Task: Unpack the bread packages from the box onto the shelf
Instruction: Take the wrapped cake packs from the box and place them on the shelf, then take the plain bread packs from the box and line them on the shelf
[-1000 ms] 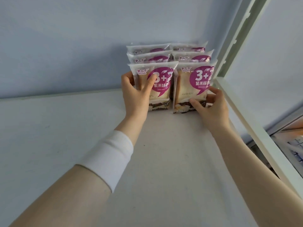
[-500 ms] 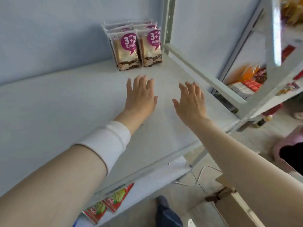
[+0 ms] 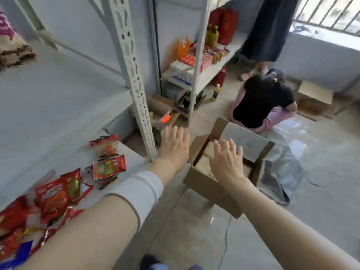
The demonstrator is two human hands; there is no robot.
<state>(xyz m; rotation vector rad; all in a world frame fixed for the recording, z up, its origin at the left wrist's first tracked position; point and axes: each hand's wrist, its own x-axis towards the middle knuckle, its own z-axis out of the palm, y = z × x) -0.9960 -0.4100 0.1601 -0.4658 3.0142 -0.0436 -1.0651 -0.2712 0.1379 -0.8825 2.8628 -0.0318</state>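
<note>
An open cardboard box [image 3: 206, 188] stands on the floor at the centre, flaps up, with pale packages showing blurred inside it. My right hand [image 3: 227, 160] hovers over the box's opening, fingers spread, holding nothing. My left hand [image 3: 174, 145] is stretched out flat just left of the box, beside the shelf post, and is empty too. The white shelf [image 3: 58, 98] runs along the left. At its far left edge the stacked bread packages [image 3: 11, 45] show partly, cut off by the frame.
A perforated shelf post [image 3: 136, 78] stands just left of my left hand. Red snack packets [image 3: 58, 193] lie on the lower shelf. A person in a black top [image 3: 261, 102] crouches behind the box, another stands further back. A second stocked rack [image 3: 196, 61] and more boxes stand behind.
My hands have left the bread packages on the shelf and come down to the right, now over the box on the floor. The view has swung from the shelf to the floor.
</note>
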